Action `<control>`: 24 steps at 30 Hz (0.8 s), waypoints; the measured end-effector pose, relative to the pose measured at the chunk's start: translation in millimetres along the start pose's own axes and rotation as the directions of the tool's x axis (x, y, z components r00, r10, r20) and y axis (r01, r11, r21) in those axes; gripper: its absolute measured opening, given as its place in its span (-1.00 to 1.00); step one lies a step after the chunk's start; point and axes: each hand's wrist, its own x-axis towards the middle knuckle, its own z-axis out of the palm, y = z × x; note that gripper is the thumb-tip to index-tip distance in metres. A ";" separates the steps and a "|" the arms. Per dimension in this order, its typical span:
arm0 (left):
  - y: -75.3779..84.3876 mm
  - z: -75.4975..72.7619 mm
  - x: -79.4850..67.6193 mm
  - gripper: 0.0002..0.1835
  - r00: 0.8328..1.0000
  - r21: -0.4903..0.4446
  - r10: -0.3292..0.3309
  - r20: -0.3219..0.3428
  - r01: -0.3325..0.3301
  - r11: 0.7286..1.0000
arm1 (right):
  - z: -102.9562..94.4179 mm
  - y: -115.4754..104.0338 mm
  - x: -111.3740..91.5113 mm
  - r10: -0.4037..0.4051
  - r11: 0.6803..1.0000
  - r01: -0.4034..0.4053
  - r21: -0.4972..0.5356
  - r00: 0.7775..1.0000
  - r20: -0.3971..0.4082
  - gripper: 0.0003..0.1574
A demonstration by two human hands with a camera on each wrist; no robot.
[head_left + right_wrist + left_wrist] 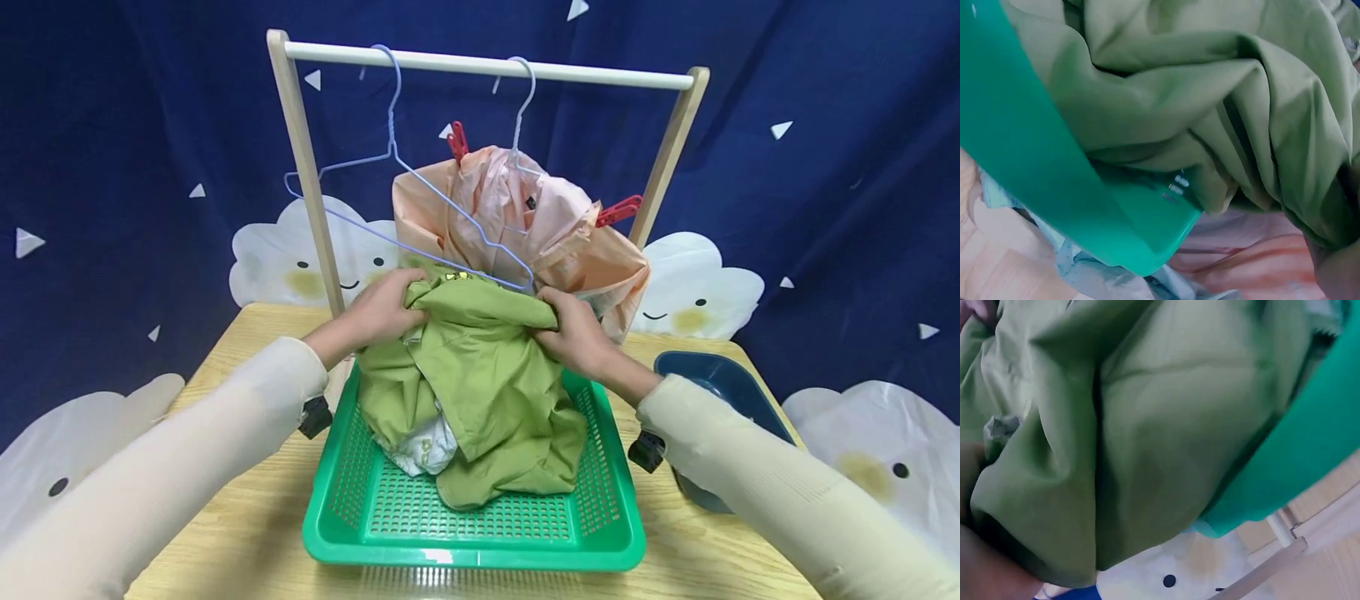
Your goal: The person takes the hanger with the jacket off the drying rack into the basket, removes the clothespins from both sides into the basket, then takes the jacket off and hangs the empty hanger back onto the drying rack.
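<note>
A green jacket [480, 383] with a white patterned lining [426, 446] hangs from both hands, its lower part lying in a green plastic basket [480, 557]. My left hand [381, 310] grips its upper left edge, and my right hand [576, 332] grips the upper right edge. Just behind the jacket's top, an empty lilac hanger [450, 204] hangs from the rack. In the left wrist view the jacket [1166, 425] fills most of the picture, with part of the left hand [991, 569] at the corner. The right wrist view has the right hand [1341, 272] at the lower right.
A wooden rack with a white rail [600, 73] stands across the back of the table [247, 467]. On it, a peach garment [427, 208] hangs from a pale hanger [519, 117], with red clothespins [618, 212] at its shoulders. A dark blue bin [712, 367] stands at the right.
</note>
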 end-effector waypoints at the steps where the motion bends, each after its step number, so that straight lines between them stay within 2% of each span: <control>1: 2.6 -1.2 -3.7 -0.67 1.000 0.007 0.016 -0.026 -0.016 1.000 | -0.9 -2.4 -4.2 -0.007 1.000 0.007 -0.004 1.000 -0.025 -0.85; 5: 10.7 0.3 -23.3 -0.48 0.992 0.029 0.080 -0.097 -0.078 0.997 | -3.0 -10.1 -24.0 -0.088 0.995 0.085 -0.047 0.995 -0.057 -0.82; 7: 13.4 4.9 -35.1 -0.35 0.990 0.056 0.117 -0.079 -0.113 0.992 | -3.1 -12.4 -35.3 -0.159 0.983 0.156 -0.097 0.987 -0.024 -0.76; 9: 17.5 10.2 -48.4 -0.23 0.988 0.086 0.151 0.005 -0.151 0.985 | -3.0 -15.3 -46.4 -0.222 0.965 0.228 -0.131 0.973 0.056 -0.69; 11: 22.1 16.6 -60.9 -0.17 0.972 0.118 0.180 0.147 -0.198 0.973 | -1.3 -17.9 -55.3 -0.274 0.940 0.298 -0.165 0.949 0.156 -0.64; 13: 27.9 24.0 -71.0 -0.18 0.930 0.117 0.189 0.316 -0.236 0.965 | 2.3 -21.4 -61.4 -0.297 0.917 0.354 -0.184 0.914 0.277 -0.61; 15: 33.8 32.7 -77.7 -0.21 0.868 0.110 0.158 0.472 -0.235 0.966 | 8.1 -25.2 -64.6 -0.282 0.905 0.381 -0.188 0.871 0.402 -0.65; 17: 38.6 42.9 -79.8 -0.28 0.808 0.106 0.123 0.577 -0.223 0.969 | 14.5 -28.6 -65.6 -0.249 0.904 0.389 -0.178 0.817 0.520 -0.67; 18: 40.7 47.6 -79.6 -0.32 0.784 0.117 0.096 0.613 -0.210 0.971 | 17.5 -30.1 -65.5 -0.226 0.910 0.381 -0.167 0.790 0.571 -0.68; 20: 43.1 55.0 -77.0 -0.37 0.752 0.147 0.051 0.657 -0.194 0.970 | 21.4 -32.2 -64.2 -0.169 0.928 0.342 -0.148 0.740 0.650 -0.72; 21: 44.2 56.9 -75.2 -0.38 0.742 0.161 0.034 0.670 -0.189 0.969 | 21.8 -33.3 -62.8 -0.142 0.938 0.318 -0.138 0.716 0.684 -0.71; 23: 46.0 56.1 -71.5 -0.31 0.731 0.194 -0.001 0.682 -0.180 0.964 | 18.9 -34.9 -59.8 -0.084 0.957 0.258 -0.130 0.678 0.730 -0.68; 24: 46.2 53.5 -69.8 -0.28 0.729 0.207 -0.022 0.685 -0.166 0.964 | 15.6 -35.9 -57.9 -0.057 0.965 0.227 -0.130 0.669 0.741 -0.63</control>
